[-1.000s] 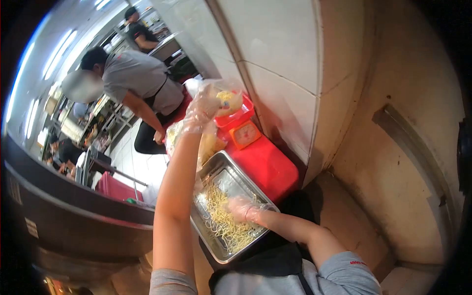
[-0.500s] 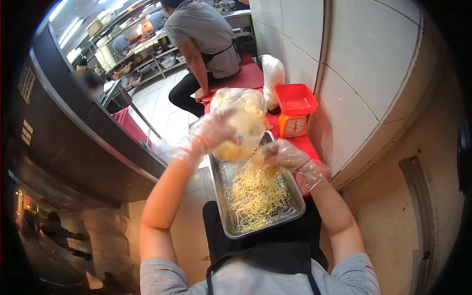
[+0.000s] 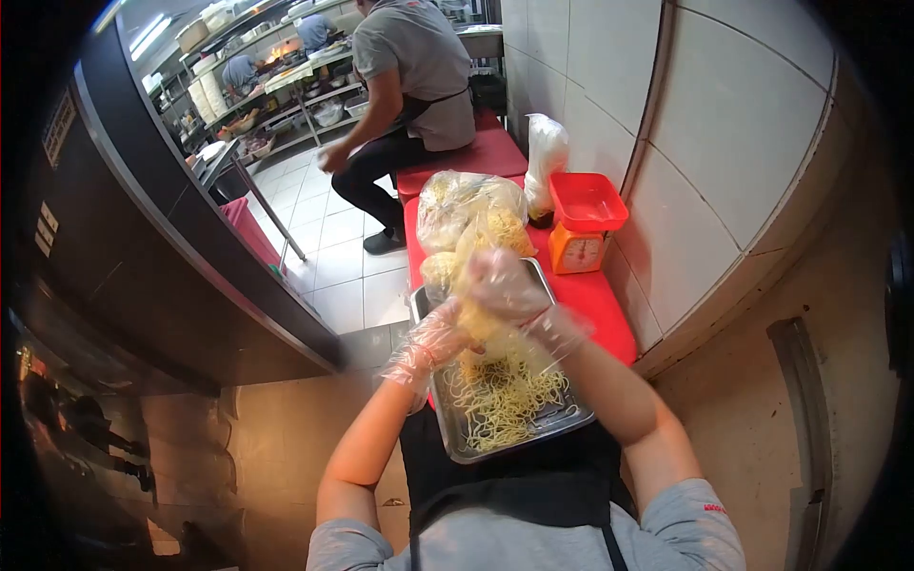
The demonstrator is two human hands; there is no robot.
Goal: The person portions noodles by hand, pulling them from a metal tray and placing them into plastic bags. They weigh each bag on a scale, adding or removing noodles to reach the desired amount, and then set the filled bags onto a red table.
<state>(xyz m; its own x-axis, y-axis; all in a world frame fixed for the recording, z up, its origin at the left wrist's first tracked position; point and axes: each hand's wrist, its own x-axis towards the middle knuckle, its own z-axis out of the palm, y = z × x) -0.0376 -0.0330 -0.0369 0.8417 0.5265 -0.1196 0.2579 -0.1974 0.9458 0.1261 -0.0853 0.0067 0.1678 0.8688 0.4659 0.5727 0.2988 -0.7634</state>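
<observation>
A clear plastic bag (image 3: 483, 324) with pale yellow noodles in it is held over a metal tray. My left hand (image 3: 436, 339), in a clear plastic glove, is closed on the bag's left side. At its upper part my right hand (image 3: 509, 285), gloved too and smeared by motion, appears closed round the bag; its fingertips are partly hidden. Loose noodles (image 3: 505, 404) lie spread in the metal tray (image 3: 451, 436), which rests at my lap and on the red bench. Several filled noodle bags (image 3: 466, 205) sit just beyond the tray.
An orange kitchen scale (image 3: 579, 252) with a red pan (image 3: 588, 202) stands on the red bench (image 3: 609, 319), right of the tray. Behind it is a white plastic bag (image 3: 546, 152) by the tiled wall (image 3: 714, 124). A person (image 3: 419, 76) sits at the bench's far end.
My left hand has moved down and left, my right hand up and left onto the bag, away from the loose noodles. The seated person's hand has lifted off the bench.
</observation>
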